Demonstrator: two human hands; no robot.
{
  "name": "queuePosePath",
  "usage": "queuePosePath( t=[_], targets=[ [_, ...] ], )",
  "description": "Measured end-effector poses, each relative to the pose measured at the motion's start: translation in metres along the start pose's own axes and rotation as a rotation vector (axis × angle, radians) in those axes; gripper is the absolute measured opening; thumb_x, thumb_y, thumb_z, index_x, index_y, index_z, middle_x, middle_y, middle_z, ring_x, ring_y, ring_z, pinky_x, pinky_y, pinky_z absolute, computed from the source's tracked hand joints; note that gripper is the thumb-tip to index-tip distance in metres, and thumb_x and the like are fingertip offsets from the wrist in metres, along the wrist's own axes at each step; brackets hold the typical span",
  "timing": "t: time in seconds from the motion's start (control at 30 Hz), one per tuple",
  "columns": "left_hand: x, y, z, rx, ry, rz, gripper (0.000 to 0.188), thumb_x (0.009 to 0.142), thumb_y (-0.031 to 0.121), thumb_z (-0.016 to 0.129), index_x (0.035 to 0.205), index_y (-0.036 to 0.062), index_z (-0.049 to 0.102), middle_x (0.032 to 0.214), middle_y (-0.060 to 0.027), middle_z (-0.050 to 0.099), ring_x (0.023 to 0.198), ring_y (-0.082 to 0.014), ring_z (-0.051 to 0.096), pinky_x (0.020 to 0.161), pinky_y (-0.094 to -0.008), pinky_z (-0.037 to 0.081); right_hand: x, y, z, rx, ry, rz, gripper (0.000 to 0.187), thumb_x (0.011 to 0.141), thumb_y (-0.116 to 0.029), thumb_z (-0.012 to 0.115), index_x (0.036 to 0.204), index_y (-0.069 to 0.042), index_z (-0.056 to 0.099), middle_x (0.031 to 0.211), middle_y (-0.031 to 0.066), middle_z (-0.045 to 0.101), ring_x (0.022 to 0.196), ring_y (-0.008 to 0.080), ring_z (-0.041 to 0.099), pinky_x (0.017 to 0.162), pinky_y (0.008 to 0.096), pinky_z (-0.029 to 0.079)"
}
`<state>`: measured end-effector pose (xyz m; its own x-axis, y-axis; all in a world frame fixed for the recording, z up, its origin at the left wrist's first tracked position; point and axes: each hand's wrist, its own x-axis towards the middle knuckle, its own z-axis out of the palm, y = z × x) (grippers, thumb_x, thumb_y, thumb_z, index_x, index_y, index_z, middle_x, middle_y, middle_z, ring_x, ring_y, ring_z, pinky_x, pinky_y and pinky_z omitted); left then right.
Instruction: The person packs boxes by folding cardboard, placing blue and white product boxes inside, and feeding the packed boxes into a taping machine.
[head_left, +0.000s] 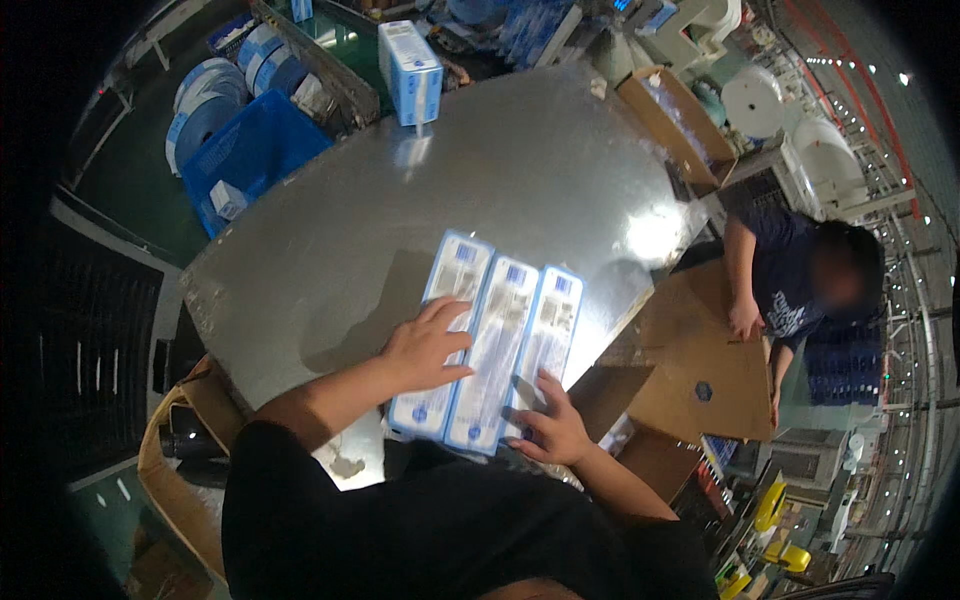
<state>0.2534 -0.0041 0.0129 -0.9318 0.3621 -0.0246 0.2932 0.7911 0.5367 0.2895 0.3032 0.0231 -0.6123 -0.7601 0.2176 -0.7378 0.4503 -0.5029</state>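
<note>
Three long, slim white-and-blue boxes lie side by side near the front edge of the metal table: a left box [465,251], a middle box [497,335] and a right box [560,300]. My left hand [425,350] rests across the left box, fingers apart, with its fingertips reaching the middle one. On the lower part of the right box lies my right hand [555,425], its fingers spread and touching the surface. Neither hand is closed round a box.
A blue-and-white carton [412,80] stands at the table's far edge. A blue crate [265,145] is at far left, near several rolls of material. At right, a co-worker [790,270] handles a large cardboard box [690,350]. An open cardboard tray [680,130] sits at far right.
</note>
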Motion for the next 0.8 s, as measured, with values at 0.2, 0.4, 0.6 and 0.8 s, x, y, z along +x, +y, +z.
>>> queuePosePath(
  t=[0.2, 0.4, 0.6, 0.8],
  targets=[
    [-0.093, -0.039, 0.048, -0.903, -0.170, -0.705, 0.077, 0.078, 0.037, 0.074, 0.140, 0.0069, 0.040, 0.128, -0.0195, 0.052, 0.112, -0.0330, 0.055, 0.087, -0.0436, 0.049, -0.048, 0.014, 0.039, 1.316, -0.062, 0.967, 0.081, 0.082, -0.027, 0.074, 0.141, -0.002, 0.024, 0.123, 0.0186, 0.051, 0.115, 0.0322, 0.055, 0.092, 0.0473, 0.051],
    [-0.105, -0.020, 0.051, -1.144, -0.396, -0.649, 0.067, 0.081, 0.034, 0.068, 0.137, 0.0051, 0.045, 0.125, -0.0160, 0.057, 0.112, -0.0290, 0.057, 0.086, -0.0409, 0.049, -0.049, 0.029, 0.038, 1.712, -0.229, 0.994, 0.083, 0.075, -0.021, 0.077, 0.140, -0.002, 0.030, 0.124, 0.0176, 0.055, 0.114, 0.0312, 0.057, 0.096, 0.0450, 0.048],
    [-0.060, 0.096, 0.019, -1.204, -0.117, -0.145, 0.068, 0.071, 0.020, 0.075, 0.131, 0.0005, 0.050, 0.127, -0.0159, 0.057, 0.120, -0.0295, 0.053, 0.103, -0.0443, 0.040, -0.090, 0.034, -0.081, 1.144, 0.138, 0.585, 0.067, 0.065, -0.012, 0.084, 0.124, 0.002, 0.054, 0.117, 0.0121, 0.063, 0.107, 0.0229, 0.059, 0.093, 0.0363, 0.047],
    [-0.027, 0.218, 0.100, -1.726, -0.330, 0.298, 0.062, 0.084, 0.028, 0.072, 0.136, 0.0060, 0.046, 0.137, -0.0171, 0.049, 0.125, -0.0288, 0.048, 0.105, -0.0421, 0.041, -0.200, -0.001, -0.254, 0.621, 0.247, 0.518, 0.075, 0.059, -0.018, 0.089, 0.120, 0.006, 0.054, 0.114, 0.0146, 0.063, 0.104, 0.0237, 0.061, 0.087, 0.0373, 0.051]
  ],
)
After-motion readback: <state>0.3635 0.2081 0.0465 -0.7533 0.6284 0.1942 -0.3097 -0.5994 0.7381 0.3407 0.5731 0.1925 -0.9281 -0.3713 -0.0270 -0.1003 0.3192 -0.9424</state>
